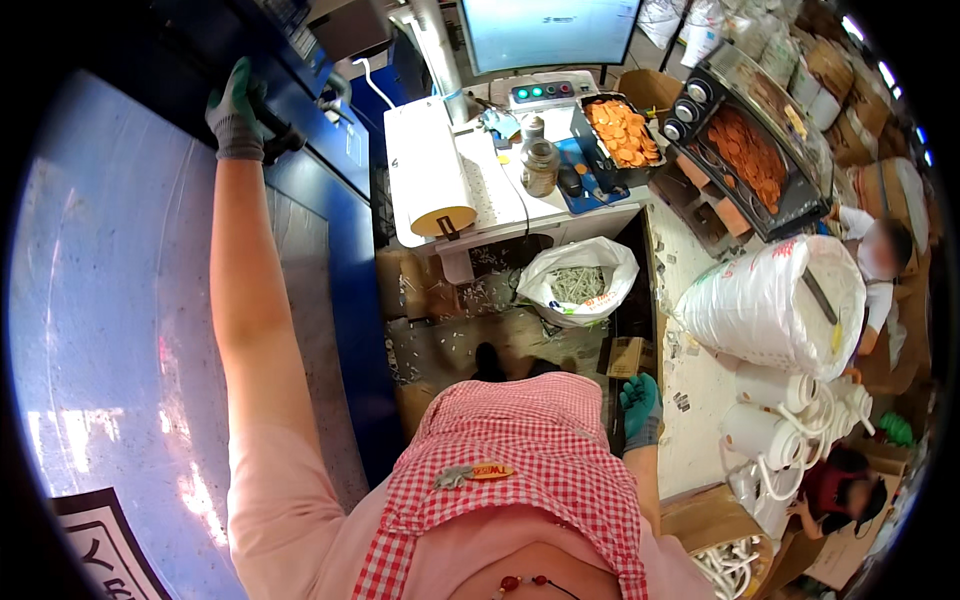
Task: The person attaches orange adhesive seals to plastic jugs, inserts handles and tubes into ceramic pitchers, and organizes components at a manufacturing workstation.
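Observation:
My left hand [235, 115], in a green and grey work glove, reaches far forward on the left. Its fingers are closed round a black handle [285, 143] on a large blue machine [350, 270]. At my right side, close to the white table's edge, hangs my right hand [641, 408] in a similar glove. Its fingers are curled in, and I see nothing in them. A small cardboard box [628, 357] is just ahead of it.
An open white bag [625, 275] of pale scraps stands on the littered floor. On the white table [690, 455] are a large white sack [750, 305] and white cylindrical units [765, 435]. Ahead are a black tray of orange discs [622, 135], a small oven [745, 140] and a monitor [550, 30]. Two people are at the right.

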{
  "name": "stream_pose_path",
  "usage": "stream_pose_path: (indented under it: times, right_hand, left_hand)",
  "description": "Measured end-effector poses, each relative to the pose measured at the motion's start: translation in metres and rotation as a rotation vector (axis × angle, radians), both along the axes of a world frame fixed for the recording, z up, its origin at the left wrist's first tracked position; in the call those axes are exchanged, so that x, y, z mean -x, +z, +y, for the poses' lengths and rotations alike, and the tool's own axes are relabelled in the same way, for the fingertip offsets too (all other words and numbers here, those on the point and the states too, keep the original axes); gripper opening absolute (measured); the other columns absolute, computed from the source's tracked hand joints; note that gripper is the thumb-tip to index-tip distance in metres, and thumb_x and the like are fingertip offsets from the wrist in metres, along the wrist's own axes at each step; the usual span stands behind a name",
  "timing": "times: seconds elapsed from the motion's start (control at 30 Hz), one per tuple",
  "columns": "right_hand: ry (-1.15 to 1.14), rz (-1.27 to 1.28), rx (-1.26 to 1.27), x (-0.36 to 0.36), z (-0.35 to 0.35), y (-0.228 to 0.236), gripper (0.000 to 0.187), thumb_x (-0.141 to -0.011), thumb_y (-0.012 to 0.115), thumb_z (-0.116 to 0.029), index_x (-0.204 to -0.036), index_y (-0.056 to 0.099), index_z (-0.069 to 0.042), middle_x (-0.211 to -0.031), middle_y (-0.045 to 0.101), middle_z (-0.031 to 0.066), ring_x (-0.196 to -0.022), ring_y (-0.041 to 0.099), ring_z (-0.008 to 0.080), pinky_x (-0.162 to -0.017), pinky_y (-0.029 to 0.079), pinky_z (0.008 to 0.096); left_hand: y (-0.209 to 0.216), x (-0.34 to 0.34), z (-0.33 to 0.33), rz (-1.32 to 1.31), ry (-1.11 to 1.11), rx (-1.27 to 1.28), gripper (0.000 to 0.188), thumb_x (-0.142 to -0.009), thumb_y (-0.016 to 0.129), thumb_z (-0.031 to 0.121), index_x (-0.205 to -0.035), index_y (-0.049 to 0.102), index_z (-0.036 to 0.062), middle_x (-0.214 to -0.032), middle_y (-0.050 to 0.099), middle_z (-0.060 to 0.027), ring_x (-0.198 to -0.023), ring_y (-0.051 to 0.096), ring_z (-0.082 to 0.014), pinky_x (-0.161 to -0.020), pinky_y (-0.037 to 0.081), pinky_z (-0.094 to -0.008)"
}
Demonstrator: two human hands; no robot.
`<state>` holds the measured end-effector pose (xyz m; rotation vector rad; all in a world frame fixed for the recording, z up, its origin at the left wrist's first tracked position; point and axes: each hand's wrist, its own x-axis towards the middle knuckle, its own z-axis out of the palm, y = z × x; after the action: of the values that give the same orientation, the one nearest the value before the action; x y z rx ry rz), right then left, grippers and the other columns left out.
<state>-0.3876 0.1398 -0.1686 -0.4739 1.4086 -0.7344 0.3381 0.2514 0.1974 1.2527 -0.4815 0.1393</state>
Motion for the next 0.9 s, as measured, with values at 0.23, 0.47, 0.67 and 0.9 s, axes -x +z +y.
stream_pose_path:
  times: [0.23, 0.47, 0.67, 0.9]
  right_hand:
    - [0.450, -0.106, 0.044, -0.106, -0.051, 0.030, 0.012, -0.090, 0.061, -0.021, -0.090, 0.061, -0.009, -0.072, 0.059, 0.0019, -0.058, 0.056, 0.0133, -0.051, 0.046, 0.0262]
    - [1.100, -0.279, -0.027, -0.291, -0.020, -0.005, 0.015, -0.096, 0.057, -0.019, -0.104, 0.059, -0.007, -0.085, 0.064, 0.0045, -0.066, 0.060, 0.0138, -0.054, 0.046, 0.0255]
    - [1.558, -0.494, 0.104, -0.435, 0.063, 0.036, 0.016, -0.092, 0.063, -0.013, -0.106, 0.062, -0.006, -0.088, 0.063, 0.0013, -0.074, 0.058, 0.0105, -0.065, 0.048, 0.0244]
    - [2.050, -0.986, 0.584, -0.535, 0.288, 0.117, 0.021, -0.094, 0.062, -0.019, -0.107, 0.067, -0.003, -0.089, 0.067, 0.0019, -0.075, 0.059, 0.0095, -0.065, 0.048, 0.0252]
  left_hand:
    - [0.011, 0.092, 0.020, 0.071, 0.182, 0.075, 0.026, -0.082, 0.076, 0.021, -0.093, 0.060, 0.0040, -0.074, 0.058, -0.0001, -0.058, 0.053, -0.0086, -0.051, 0.041, -0.0229]
    - [0.010, 0.226, 0.103, 0.073, 0.283, 0.052, 0.009, -0.090, 0.058, 0.010, -0.094, 0.055, 0.0023, -0.065, 0.043, 0.0015, -0.055, 0.043, -0.0093, -0.052, 0.036, -0.0250]
    - [-0.004, 0.338, 0.201, 0.063, -0.105, 0.274, 0.021, -0.078, 0.073, 0.007, -0.088, 0.055, 0.0064, -0.064, 0.053, -0.0015, -0.055, 0.049, -0.0165, -0.048, 0.038, -0.0276]
    - [-0.009, 0.411, 0.325, -0.341, -0.616, 0.068, 0.028, -0.090, 0.067, 0.027, -0.094, 0.057, 0.0007, -0.077, 0.061, -0.0088, -0.059, 0.060, -0.0246, -0.050, 0.046, -0.0391]
